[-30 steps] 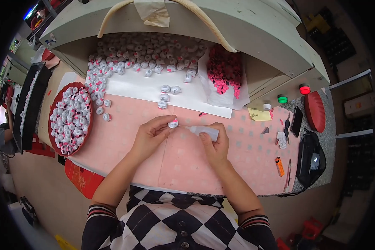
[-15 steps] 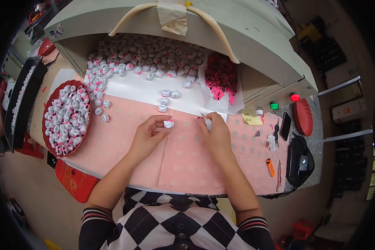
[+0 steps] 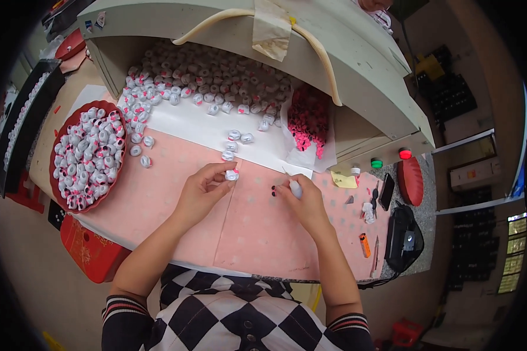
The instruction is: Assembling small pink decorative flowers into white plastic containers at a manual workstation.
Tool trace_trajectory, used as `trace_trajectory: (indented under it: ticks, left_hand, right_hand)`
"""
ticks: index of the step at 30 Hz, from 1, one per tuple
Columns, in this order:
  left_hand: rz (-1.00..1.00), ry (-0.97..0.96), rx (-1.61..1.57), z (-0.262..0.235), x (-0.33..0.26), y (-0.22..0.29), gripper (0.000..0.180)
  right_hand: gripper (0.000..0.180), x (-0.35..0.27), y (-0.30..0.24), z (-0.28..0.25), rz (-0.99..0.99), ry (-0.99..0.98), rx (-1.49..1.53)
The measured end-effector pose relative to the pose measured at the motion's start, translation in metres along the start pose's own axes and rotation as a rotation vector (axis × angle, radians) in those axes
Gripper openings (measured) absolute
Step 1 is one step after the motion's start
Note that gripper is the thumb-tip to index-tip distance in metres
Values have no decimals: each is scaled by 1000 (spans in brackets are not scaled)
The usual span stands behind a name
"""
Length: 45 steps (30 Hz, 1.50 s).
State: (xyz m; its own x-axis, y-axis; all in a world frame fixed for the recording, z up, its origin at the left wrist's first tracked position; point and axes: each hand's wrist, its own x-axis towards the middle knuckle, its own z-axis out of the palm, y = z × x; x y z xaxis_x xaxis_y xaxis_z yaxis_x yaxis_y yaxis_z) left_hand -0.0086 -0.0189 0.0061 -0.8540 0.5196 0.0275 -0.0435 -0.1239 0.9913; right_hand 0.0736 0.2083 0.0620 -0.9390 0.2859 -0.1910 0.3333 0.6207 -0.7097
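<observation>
Over the pink mat point(image 3: 257, 240), the left hand point(image 3: 198, 190) pinches a white piece point(image 3: 232, 175); the right hand point(image 3: 306, 206) holds a fine-tipped bottle point(image 3: 296, 189), a small dark piece point(image 3: 273, 192) at its fingertips. Advisable: steady pinch, tip clear of both pieces. Filled red bowl point(image 3: 123, 153) stands left.

Soft, fairly even light falls on the pink cloth point(image 3: 252, 234) in front of the cabinet point(image 3: 357, 82), shadow greys the white pieces point(image 3: 216, 61) deep inside it, the room to its right is dim around a bright window point(image 3: 513, 251), and straight edges bend toward a black rim.
</observation>
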Motion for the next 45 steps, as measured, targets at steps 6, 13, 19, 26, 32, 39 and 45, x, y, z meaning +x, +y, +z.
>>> trace_trajectory:
  ticks: [6, 13, 19, 26, 32, 39, 45]
  left_hand:
    - [-18, 12, -180, -1, -6, -2, 36]
    - [-44, -135, -83, 0, -10, -6, 38]
    - [-67, -199, 8, 11, -5, -1, 38]
    - [-40, -211, -10, 16, -3, -5, 39]
    - [-24, -226, 68, 17, -4, -2, 39]
    - [-21, -255, 158, 16, -4, 0, 38]
    - [34, -277, 269, 14, -2, 2, 39]
  right_hand:
    - [23, -1, 0, 25, -327, -21, -128]
    - [19, -6, 1, 17, -281, -85, -136]
    - [11, -8, 17, 24, -142, -71, 451]
    - [9, -8, 6, 24, 28, -255, 887]
    - [16, -7, 14, 31, 97, -321, 1007]
    - [15, -5, 15, 38, 99, -371, 972]
    - [16, -2, 20, 43, 123, -386, 973]
